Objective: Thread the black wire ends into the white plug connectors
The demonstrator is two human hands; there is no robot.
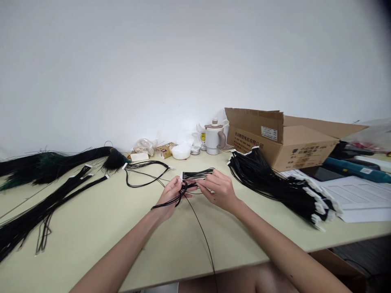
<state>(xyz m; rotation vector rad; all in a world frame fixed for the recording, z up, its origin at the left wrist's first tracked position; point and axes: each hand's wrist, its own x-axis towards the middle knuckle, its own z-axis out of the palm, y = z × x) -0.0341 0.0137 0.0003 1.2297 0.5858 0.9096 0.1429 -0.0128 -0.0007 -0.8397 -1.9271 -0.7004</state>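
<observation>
At the middle of the table's front half, my left hand (171, 195) grips a wire harness (195, 176) by its white connector end, with the thumb pressed on it. Black wires fan out rightward from the connector, and some loop down over the left wrist. My right hand (218, 189) pinches wires of the same harness between thumb and fingers, just right of the left hand. One thin black wire hangs from the hands past the table's front edge. Behind the left hand lies a looped harness (143, 164) with a white connector at its left end.
Long bundles of black wires (39, 211) lie at the left, with black and green ones (51, 162) behind. A pile of finished-looking harnesses (275, 189) lies right, beside papers (363, 199) and an open cardboard box (284, 142). A lidded mug (213, 140) and white bowl (181, 152) stand near the wall.
</observation>
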